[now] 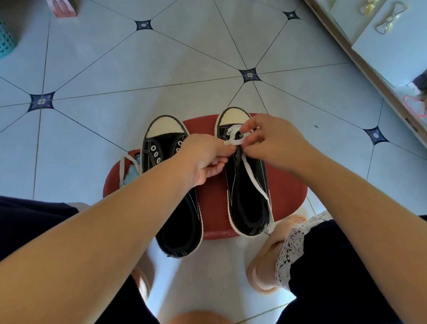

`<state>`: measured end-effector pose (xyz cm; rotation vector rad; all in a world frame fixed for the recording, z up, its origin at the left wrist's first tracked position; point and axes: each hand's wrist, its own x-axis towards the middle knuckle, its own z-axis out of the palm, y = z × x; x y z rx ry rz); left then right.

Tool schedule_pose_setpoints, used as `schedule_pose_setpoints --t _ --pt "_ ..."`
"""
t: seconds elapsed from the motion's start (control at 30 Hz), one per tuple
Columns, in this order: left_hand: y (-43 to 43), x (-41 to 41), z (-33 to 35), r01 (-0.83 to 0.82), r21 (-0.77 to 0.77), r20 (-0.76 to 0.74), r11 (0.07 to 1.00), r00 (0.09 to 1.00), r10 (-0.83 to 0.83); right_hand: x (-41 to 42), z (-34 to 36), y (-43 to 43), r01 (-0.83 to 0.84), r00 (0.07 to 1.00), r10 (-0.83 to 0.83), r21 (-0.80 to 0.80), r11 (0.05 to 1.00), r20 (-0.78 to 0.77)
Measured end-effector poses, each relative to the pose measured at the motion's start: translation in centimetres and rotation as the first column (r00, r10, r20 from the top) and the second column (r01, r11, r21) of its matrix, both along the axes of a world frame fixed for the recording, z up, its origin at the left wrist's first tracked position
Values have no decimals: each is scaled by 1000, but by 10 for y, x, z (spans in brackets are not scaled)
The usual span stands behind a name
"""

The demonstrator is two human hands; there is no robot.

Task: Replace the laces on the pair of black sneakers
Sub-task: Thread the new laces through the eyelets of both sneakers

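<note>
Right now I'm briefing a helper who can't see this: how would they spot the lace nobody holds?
Find the red stool on the tiled floor. Beside the left sneaker, a pale loose lace drapes over the stool's left edge. Unlike the other lace, no hand touches it.

The person wears a dark navy garment (pixel 22 225) over both legs. On the right leg its hem carries a band of white lace trim (pixel 291 242) with a small openwork flower pattern. On the feet are soft, pale pink slippers (pixel 262 274) with thick rounded edges. The forearms (pixel 111 232) are bare down to the left hand (pixel 204 160) and the right hand (pixel 274 142).
</note>
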<state>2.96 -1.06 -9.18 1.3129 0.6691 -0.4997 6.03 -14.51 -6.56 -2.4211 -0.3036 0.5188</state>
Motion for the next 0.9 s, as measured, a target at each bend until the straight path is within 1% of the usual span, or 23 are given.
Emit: schedule_pose_setpoints --t 0.17,0.43,0.57,0.67,0.7,0.77,0.9 --pt "2 1 -1 11 -48 -9 999 1000 -11 -2 -10 2 -2 997 2 6 1000 81" --pt "4 -5 -8 -2 10 44 1000 999 1 -5 -10 8 -33 991 39 -48 998 126" --pt "2 -9 -9 -5 62 114 998 994 -2 -4 -10 8 -41 992 48 -63 997 113" --pt "-5 -11 -12 -66 181 179 981 983 33 -6 -15 13 -33 985 49 -99 994 166" --pt "-7 -12 -12 -96 192 186 977 981 59 -7 -16 14 -34 981 56 -120 992 186" --pt "-9 -13 -10 -148 163 180 975 976 118 -7 -16 13 -27 984 47 -116 993 174" --pt "-16 -15 -11 -231 92 171 968 962 213 -3 -15 9 11 995 -6 -49 999 100"
